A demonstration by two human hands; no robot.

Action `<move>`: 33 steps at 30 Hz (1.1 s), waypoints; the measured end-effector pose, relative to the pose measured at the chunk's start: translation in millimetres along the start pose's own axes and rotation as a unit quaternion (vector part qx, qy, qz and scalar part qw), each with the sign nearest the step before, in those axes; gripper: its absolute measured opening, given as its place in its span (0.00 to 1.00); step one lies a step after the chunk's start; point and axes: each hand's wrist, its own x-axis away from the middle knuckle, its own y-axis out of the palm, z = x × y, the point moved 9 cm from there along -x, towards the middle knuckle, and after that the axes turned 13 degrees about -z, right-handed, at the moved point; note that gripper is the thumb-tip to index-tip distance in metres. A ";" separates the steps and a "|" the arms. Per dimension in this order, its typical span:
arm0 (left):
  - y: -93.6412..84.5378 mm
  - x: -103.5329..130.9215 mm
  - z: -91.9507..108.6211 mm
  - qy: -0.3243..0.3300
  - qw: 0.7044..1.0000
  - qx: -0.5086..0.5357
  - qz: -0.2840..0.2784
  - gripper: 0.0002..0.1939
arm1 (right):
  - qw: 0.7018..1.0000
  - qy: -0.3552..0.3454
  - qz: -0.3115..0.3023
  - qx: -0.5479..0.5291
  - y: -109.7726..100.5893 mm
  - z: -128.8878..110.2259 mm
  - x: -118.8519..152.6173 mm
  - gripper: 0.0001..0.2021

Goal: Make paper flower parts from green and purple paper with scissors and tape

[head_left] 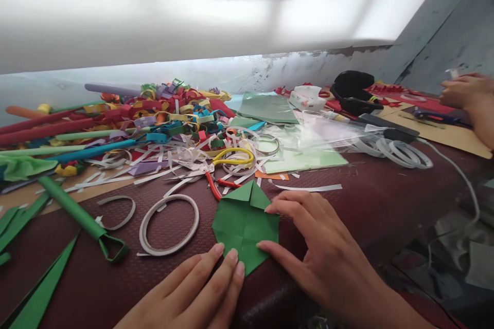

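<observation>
Broadly, the dark red counter (370,185) is stretching under everything, and a heap of coloured paper chains (154,108) is covering its far left part. Nearer, the right hand (320,247) is arching half open over the green folded paper's right side, its thumb and index fingertip parting and touching without closing on anything. The left hand (193,288) is lying nearly flat, fingers extending and fingertips pressing the lower left edge. Between them, the green folded paper (241,226) is resting at the near centre of the counter; it is likely behaving as light, thin and easily creased, somewhat stiffer at its layered folds, so flat fingertips near the outer edges are probably suiting it better than a hard pinch. Left of it, a tape roll (142,229) is lying flat; just beyond, yellow-handled scissors (231,150) are sitting among white strips (324,187).
</observation>
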 end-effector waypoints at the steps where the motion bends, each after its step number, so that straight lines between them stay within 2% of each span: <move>1: -4.9 -4.0 -0.1 0.003 1.000 0.001 0.007 0.19 | 1.000 -0.014 -0.006 -0.010 -0.6 -0.1 -1.7 0.13; 4: -17.7 -25.2 1.8 -0.003 1.000 0.011 0.010 0.13 | 0.997 -0.044 -0.056 -0.030 3.1 -0.7 -8.1 0.07; 6: -18.7 -44.3 2.7 -0.037 0.999 0.005 -0.027 0.09 | 0.997 -0.047 -0.065 -0.020 2.2 -1.2 -9.8 0.04; 8: -17.3 -60.1 6.6 -0.054 0.996 -0.007 -0.070 0.09 | 0.997 -0.048 -0.066 -0.012 0.5 -2.6 -8.8 0.05; 10: -20.3 -66.6 9.1 -0.055 0.995 -0.009 -0.080 0.10 | 0.996 -0.067 -0.066 -0.015 -0.2 -7.3 -5.4 0.11; 12: -27.0 -61.2 7.0 -0.049 0.997 -0.003 -0.060 0.11 | 0.992 -0.111 -0.057 -0.015 -0.5 -16.1 -0.2 0.13; 13: -30.2 -54.4 5.2 -0.041 0.998 0.002 -0.047 0.11 | 0.989 -0.141 -0.050 -0.014 -0.3 -21.8 3.0 0.11; 16: -35.3 -24.5 3.7 0.013 1.000 0.021 -0.010 0.13 | 0.975 -0.220 -0.043 -0.010 4.6 -37.2 11.8 0.08; 18: -35.7 -3.3 1.5 0.017 0.999 0.028 0.021 0.13 | 0.972 -0.226 -0.056 -0.014 10.4 -40.7 13.1 0.07; 20: -33.1 13.4 -3.7 -0.022 0.998 0.046 0.044 0.15 | 0.975 -0.209 -0.067 -0.017 14.1 -41.4 11.7 0.05; 23: -24.9 25.5 -2.3 -0.049 0.997 0.052 0.035 0.20 | 0.980 -0.178 -0.079 -0.034 15.5 -43.0 7.4 0.05; 25: -19.2 26.6 1.8 -0.037 0.998 0.051 0.007 0.21 | 0.984 -0.133 -0.105 -0.056 18.2 -41.0 2.2 0.07; 28: -17.8 26.9 1.7 -0.038 0.998 0.058 0.004 0.22 | 0.982 -0.041 -0.166 -0.083 27.4 -33.8 -4.9 0.05; 30: -18.7 27.8 0.2 -0.052 0.996 0.063 0.023 0.22 | 0.977 0.006 -0.197 -0.087 33.8 -30.2 -7.7 0.05; 33: -17.3 30.1 -1.7 -0.079 0.992 0.088 0.050 0.22 | 0.973 0.037 -0.211 -0.085 39.6 -27.7 -11.2 0.06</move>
